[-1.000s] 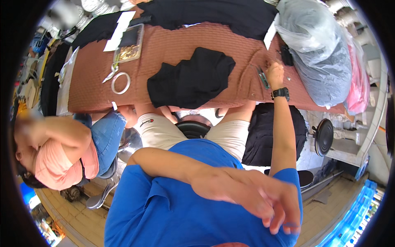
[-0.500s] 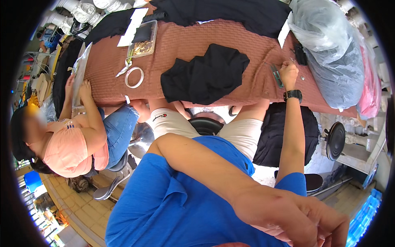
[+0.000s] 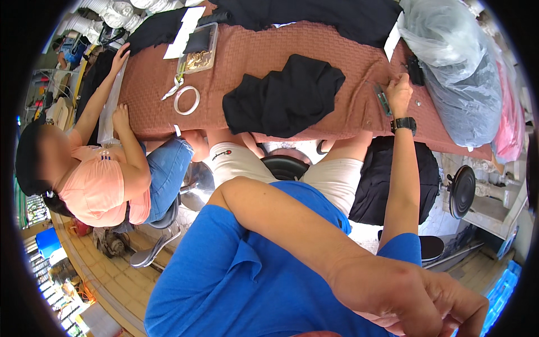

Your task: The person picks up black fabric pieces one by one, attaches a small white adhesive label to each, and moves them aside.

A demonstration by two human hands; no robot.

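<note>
In the head view, the right hand (image 3: 399,92) reaches out at arm's length to the far right part of the surface (image 3: 252,56), which is covered in a reddish-brown woven cloth. Its grip rests on that cloth with the fingers curled under. A slim greenish tool (image 3: 382,99) lies just beside it on the left, touching or nearly touching the knuckles. I cannot tell whether the fingers actually grasp the tool or only lie against it. A black wristwatch (image 3: 404,124) sits on that wrist.

The left hand (image 3: 418,297) hangs low at the bottom right, its forearm crossing in front of the blue shirt (image 3: 224,281). Its fingers are loosely bent and nothing shows in them, but the palm is turned away, so I cannot tell its grip for sure. It is well apart from the tool.

A crumpled black cloth (image 3: 283,95) lies in the middle of the surface, to the left of the right hand and apart from it. Further left lie a white tape ring (image 3: 187,100) and a clear plastic box (image 3: 199,53) with small golden pieces inside. A small black object (image 3: 415,71) sits just beyond the right hand. Past it, a grey plastic bag (image 3: 449,73) bulges at the surface's right end.

Another person in a pink top (image 3: 95,185) sits at the left end, both hands up on the surface's edge.
</note>
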